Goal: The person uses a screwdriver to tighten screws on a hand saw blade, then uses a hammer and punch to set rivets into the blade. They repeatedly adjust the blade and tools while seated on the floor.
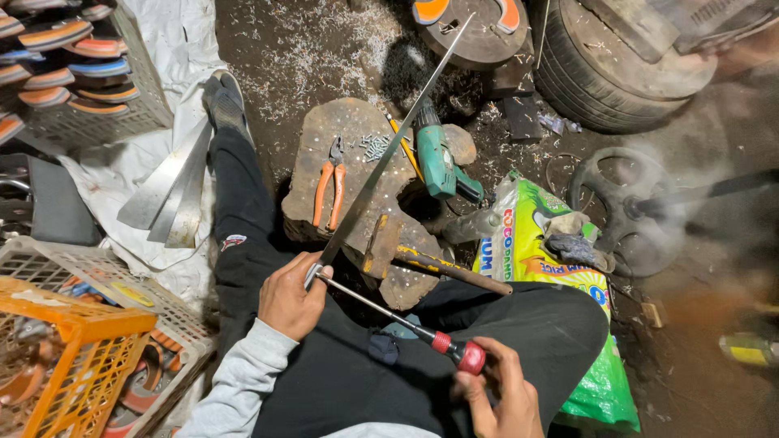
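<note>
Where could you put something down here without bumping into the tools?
The wooden block has bare room above the pliers, left of the screws. The white sheet between basket and dirt is open. Around the hammer, drill and both hands it is crowded.

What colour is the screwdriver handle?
Red with a black band on the screwdriver handle, held in the right hand; head view.

Left hand (288,296) closed around lower end of long metal blade (389,146), blade slanting up and away over wooden block (345,134). Right hand (499,397) grips red handle of screwdriver (381,312), tip touching blade end at left hand. On block: orange pliers (329,191), small pile of screws (375,147), hammer (422,259). Green drill (438,158) just beside block. Orange crate (73,357) at left.
</note>
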